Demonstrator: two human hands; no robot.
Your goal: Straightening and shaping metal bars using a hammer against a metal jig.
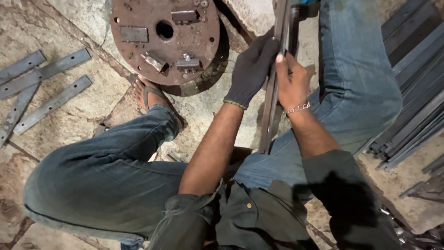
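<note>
Left hand: gloved in dark knit, left hand [252, 69] wrapped against the left side of the metal strips [273, 92], fingers closed on them.
Right hand: bare, chain bracelet at the wrist; right hand [292, 83] clamped on the same strips from the right, thumb up along them.
Metal strips: long, flat, grey, bunched together, nearly upright, between the knees, lower end over the right thigh.
Round plate: rusty round plate [165, 39] with a centre hole and small blocks, on the stone floor [69, 125] near the top edge, just above the sandalled foot [155, 97].
Loose bars: flat holed loose bars [46, 88] at the floor's left edge.
Stacked bars: stacked bars [416, 92] along the right edge.
</note>
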